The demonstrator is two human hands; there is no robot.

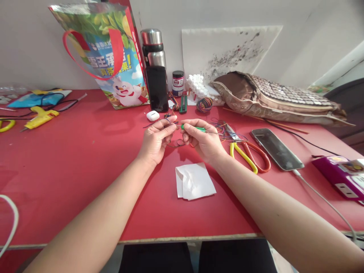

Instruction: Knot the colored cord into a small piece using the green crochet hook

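Over the red table, my left hand (155, 139) is closed in a pinch on a thin dark-blue strand (147, 125), which looks like wire. My right hand (204, 139) grips a slim tool with a green handle (201, 129); a thin shaft sticks out past the fingers to the right. Its exact kind cannot be made out. The two sets of fingertips are close together, a small gap between them. Loose dark loops (179, 143) hang below the fingers. Behind and right of my right hand lies a tangle of coloured wires (220, 125), beside pliers with yellow and red handles (241, 153).
Folded white paper (196, 184) lies in front of my hands. Behind them stand a phone (157, 89), a white earbud case (152, 116), a green cutter knife (183, 104) and a wire ball (204, 104). A charging phone (275, 149) lies right, a yellow glue gun (40, 116) left.
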